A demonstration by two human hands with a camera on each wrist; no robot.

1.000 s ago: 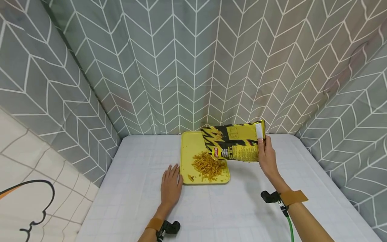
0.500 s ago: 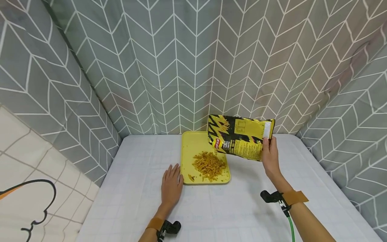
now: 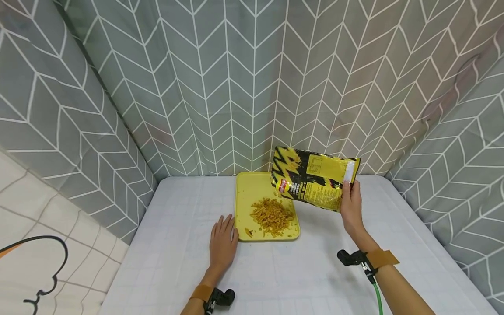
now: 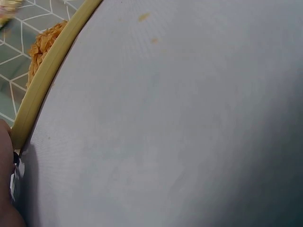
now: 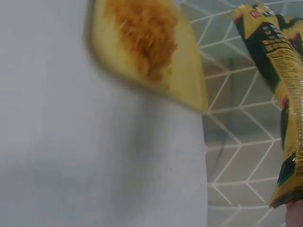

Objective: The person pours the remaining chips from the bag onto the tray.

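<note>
One black-and-yellow snack bag (image 3: 313, 179) pinched by right grip (image 3: 351, 205), raised near yellow tray (image 3: 248, 188) at far edge of desk (image 3: 177, 214); left grip (image 3: 223, 245) uncurled beside tray. Any contents could be spilled onto desk if bag is tipped off-tray.

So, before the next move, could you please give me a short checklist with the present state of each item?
1. Right hand grips the bag: ok, by one end.
2. Tray flat on the table: ok.
3. Chips piled inside the tray: ok.
4. Left hand steadying the tray: cannot tell; it lies at the near-left corner, pressure unclear.
5. Bag emptied: cannot tell, its inside is hidden.
6. Table free of specks: not ok, yellowish specks show in the left wrist view.
</note>
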